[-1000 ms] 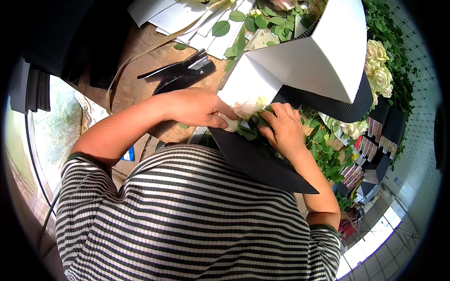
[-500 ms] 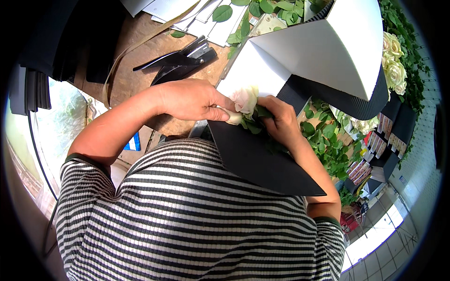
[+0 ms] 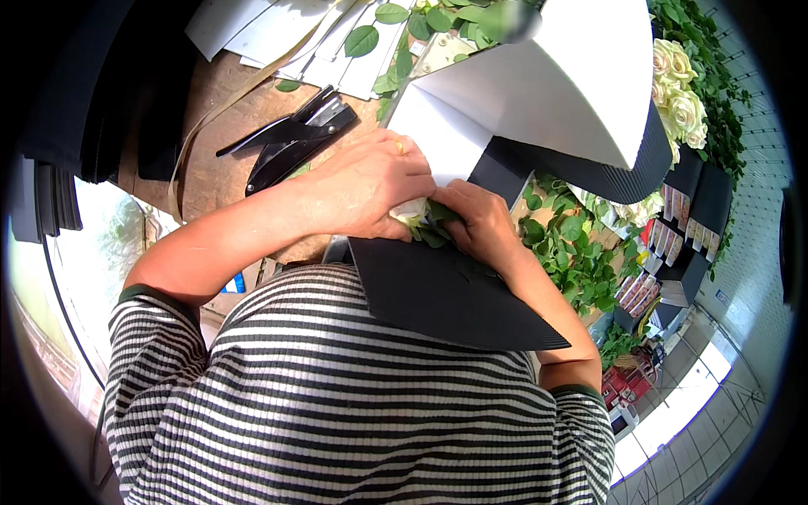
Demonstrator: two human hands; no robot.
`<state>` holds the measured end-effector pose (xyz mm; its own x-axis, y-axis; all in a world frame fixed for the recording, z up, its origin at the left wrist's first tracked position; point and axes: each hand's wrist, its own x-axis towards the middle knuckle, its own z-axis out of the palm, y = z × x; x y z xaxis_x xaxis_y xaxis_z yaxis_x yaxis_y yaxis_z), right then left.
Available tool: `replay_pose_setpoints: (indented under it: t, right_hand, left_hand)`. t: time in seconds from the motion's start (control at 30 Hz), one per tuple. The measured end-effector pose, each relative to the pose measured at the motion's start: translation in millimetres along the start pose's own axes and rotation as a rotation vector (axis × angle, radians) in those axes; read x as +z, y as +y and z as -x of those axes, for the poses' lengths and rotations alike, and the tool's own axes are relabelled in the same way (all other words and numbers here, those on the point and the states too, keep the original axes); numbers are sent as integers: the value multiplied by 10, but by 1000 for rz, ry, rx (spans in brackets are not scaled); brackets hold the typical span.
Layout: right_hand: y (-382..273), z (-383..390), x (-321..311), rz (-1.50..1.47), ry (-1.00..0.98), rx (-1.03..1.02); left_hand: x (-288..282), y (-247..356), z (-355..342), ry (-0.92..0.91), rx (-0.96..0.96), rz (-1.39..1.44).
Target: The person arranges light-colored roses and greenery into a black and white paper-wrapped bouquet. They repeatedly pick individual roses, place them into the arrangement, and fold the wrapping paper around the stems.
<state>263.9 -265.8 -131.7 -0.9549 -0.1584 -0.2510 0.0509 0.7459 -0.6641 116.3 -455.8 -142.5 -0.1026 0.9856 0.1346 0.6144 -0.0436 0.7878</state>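
A pale cream-pink rose (image 3: 410, 212) with green leaves sits between my hands, just above a black corrugated cardboard sheet (image 3: 446, 290) that leans against my striped shirt. My left hand (image 3: 370, 185), with a ring on one finger, is closed over the bloom and hides most of it. From the other side my right hand (image 3: 478, 220) is closed around the leafy part right under the bloom; the stem itself is hidden. Beyond both hands stands white-faced cardboard (image 3: 555, 76) with a black ribbed outer side, folded up at an angle.
Left of my hands, a black hand stapler (image 3: 299, 139) lies on the brown wooden table (image 3: 227, 97) beside a tan strap (image 3: 223, 122). White sheets (image 3: 252, 29) and loose leaves (image 3: 362, 40) are at the back. To the right are leafy stems (image 3: 572, 252), cream roses (image 3: 680, 101) and wrapped bunches (image 3: 703, 236).
My left hand has moved from pinching at the rose's lower petals to covering the bloom. My right hand stays at the leaves below it. The view has shifted slightly.
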Motion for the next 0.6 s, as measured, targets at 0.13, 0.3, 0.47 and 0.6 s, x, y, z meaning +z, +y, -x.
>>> replay_pose_setpoints:
  t: [0.13, 0.3, 0.47, 0.6]
  right_hand:
    - [-317, 2, -692, 160, -108, -124]
    - [-380, -260, -2492, -365, 370, -472]
    - [1251, -1016, -3161, 871, 633, 106]
    - [1219, -1436, -3094, 1112, 120, 704]
  left_hand:
    - [-74, 66, -86, -75, -11, -36]
    - [-103, 100, -48, -61, -25, -71]
    - [-139, 116, -128, -100, 21, -44]
    - [-176, 98, -118, -119, 18, -55]
